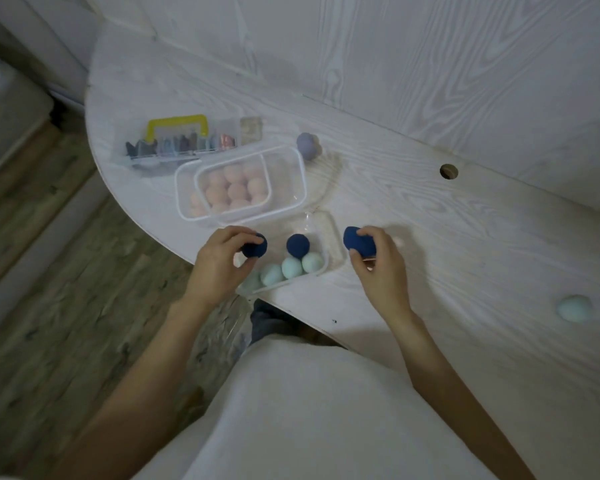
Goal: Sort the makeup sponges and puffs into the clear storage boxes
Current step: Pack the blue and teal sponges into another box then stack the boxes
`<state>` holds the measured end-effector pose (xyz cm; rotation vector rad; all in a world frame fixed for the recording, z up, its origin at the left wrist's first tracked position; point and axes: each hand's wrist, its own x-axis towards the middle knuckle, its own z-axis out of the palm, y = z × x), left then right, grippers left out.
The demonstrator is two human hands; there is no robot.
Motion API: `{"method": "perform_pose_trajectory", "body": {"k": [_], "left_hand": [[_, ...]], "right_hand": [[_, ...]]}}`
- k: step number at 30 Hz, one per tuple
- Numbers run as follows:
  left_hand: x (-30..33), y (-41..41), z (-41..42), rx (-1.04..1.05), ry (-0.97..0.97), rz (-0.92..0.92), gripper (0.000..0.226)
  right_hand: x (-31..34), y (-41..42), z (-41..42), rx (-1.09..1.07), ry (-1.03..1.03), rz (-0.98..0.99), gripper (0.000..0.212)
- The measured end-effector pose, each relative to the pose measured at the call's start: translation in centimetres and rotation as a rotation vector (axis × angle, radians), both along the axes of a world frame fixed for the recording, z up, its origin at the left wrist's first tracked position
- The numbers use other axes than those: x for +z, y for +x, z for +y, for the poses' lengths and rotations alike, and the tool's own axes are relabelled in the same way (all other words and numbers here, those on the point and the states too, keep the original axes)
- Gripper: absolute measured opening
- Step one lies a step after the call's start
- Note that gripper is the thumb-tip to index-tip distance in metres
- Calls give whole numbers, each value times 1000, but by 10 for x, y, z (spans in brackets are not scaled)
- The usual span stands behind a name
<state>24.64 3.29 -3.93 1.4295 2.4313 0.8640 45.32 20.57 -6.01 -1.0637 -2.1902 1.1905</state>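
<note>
My left hand (pixel 219 261) grips a dark blue sponge (pixel 257 249) over the left end of the near clear box (pixel 329 233). My right hand (pixel 378 265) holds a second dark blue sponge (pixel 355 241) just right of that box. Inside the box sit one dark blue sponge (pixel 297 246) and a row of mint sponges (pixel 291 267). Behind it, a larger clear box (pixel 291 168) holds several peach sponges (pixel 236 188). A lilac sponge (pixel 307 144) lies loose beyond the boxes, and a mint sponge (pixel 574 308) lies far right on the table.
A clear organiser with a yellow handle (pixel 177 128) stands at the back left of the white wood-grain table (pixel 465 237). A round cable hole (pixel 448 171) opens at the back right. The curved table edge runs just left of the boxes, above the wooden floor (pixel 49 271).
</note>
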Motion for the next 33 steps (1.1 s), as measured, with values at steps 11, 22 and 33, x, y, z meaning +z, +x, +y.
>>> {"method": "perform_pose_trajectory", "body": {"k": [11,22,33], "left_hand": [[-10,-2,11,-91,-345,180,23],[-9,11,-3,-33,-361,183,36],[-20,23,-15,-23,-330,136,86]], "right_hand": [[48,-32,-19,40,-203,174,35],[23,-100,-38,535,552,-345,33],[13,-106,-28,724,523,-580,26]]}}
